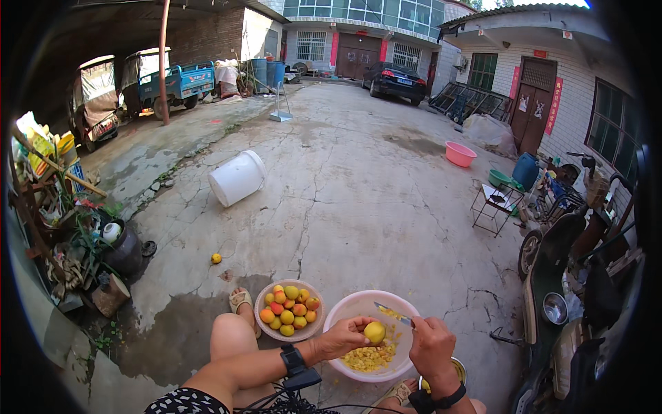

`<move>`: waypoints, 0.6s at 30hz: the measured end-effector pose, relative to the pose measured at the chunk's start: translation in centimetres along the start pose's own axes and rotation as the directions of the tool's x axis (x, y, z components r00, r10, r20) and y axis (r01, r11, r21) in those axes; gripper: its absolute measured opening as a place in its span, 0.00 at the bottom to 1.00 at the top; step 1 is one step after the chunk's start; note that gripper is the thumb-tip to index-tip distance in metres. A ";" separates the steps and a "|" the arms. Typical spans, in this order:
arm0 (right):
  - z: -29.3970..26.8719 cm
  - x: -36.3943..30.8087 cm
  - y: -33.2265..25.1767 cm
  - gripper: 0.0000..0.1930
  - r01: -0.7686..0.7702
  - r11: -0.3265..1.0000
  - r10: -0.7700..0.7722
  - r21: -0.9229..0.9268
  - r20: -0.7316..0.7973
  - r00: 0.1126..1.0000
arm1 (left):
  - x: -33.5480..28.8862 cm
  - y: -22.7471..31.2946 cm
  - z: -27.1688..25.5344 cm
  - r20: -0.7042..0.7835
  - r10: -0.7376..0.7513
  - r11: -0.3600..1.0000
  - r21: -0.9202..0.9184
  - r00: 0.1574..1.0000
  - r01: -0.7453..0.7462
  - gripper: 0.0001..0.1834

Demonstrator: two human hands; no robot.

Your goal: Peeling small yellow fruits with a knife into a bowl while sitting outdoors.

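L hand [348,336] pinching 1 yellow fruit [375,332] over pink bowl [350,307], R hand [432,348] gripping knife [394,313] just beside — chopped bits [367,359] lying inside bowl

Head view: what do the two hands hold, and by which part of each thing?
The left hand holds a yellow fruit by its left side; the right hand holds a knife by the handle end, hidden in the fist.

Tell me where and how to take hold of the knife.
The knife is probably best held by its handle end, from the right, where the right grip wraps and hides it. The narrow blade slants left and away over the pale pink basin, so that approach avoids it.
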State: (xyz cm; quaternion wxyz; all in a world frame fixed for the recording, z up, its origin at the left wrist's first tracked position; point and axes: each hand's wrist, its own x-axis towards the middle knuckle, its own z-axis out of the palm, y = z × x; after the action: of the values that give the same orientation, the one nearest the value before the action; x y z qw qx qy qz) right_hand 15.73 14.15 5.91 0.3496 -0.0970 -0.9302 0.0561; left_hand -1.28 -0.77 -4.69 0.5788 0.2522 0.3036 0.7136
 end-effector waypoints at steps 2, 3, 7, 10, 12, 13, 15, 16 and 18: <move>0.1 -0.2 0.4 0.08 -0.019 0.999 0.019 -0.034 0.019 1.000 | -0.2 -0.4 -0.7 0.023 0.009 1.000 0.021 1.000 -0.009 0.28; 0.1 -0.4 0.7 0.07 -0.043 0.997 0.047 -0.070 0.052 0.998 | -0.5 -0.3 -0.7 0.033 0.004 0.999 0.048 0.999 -0.006 0.28; 1.4 -1.3 1.8 0.06 -0.028 0.996 0.036 -0.086 0.088 0.995 | -1.4 0.6 -0.8 0.022 -0.049 0.982 0.184 0.999 0.044 0.28; 2.2 -1.8 1.9 0.07 -0.032 0.989 0.059 -0.145 0.184 0.981 | -1.6 1.7 0.6 0.019 -0.105 0.971 0.219 0.994 0.098 0.32; 2.4 -1.8 1.5 0.07 -0.035 0.983 0.075 -0.178 0.225 0.971 | -2.1 3.0 3.0 0.112 -0.116 0.962 0.262 0.987 0.084 0.36; 2.5 -1.5 1.1 0.07 -0.031 0.987 0.065 -0.158 0.220 0.973 | -2.5 3.5 4.2 0.108 -0.136 0.956 0.277 0.985 0.101 0.43; 2.3 -1.1 0.0 0.07 0.002 0.987 0.038 -0.163 0.244 0.969 | -3.2 4.0 5.6 0.126 -0.158 0.922 0.373 0.979 0.101 0.45; 2.1 -1.0 -0.6 0.07 0.010 0.990 0.024 -0.143 0.234 0.972 | -3.4 4.3 6.1 0.158 -0.189 0.885 0.456 0.969 0.098 0.48; 1.7 -0.9 -1.4 0.07 -0.038 0.989 0.068 -0.142 0.207 0.976 | -3.2 3.3 7.0 0.145 -0.195 0.840 0.534 0.970 0.089 0.52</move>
State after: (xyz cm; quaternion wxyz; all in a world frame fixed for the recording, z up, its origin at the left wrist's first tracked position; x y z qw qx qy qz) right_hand 15.10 12.50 4.32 0.2394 -0.1392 -0.9608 0.0111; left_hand 2.14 -3.35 2.51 0.5665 0.4451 0.4467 0.5305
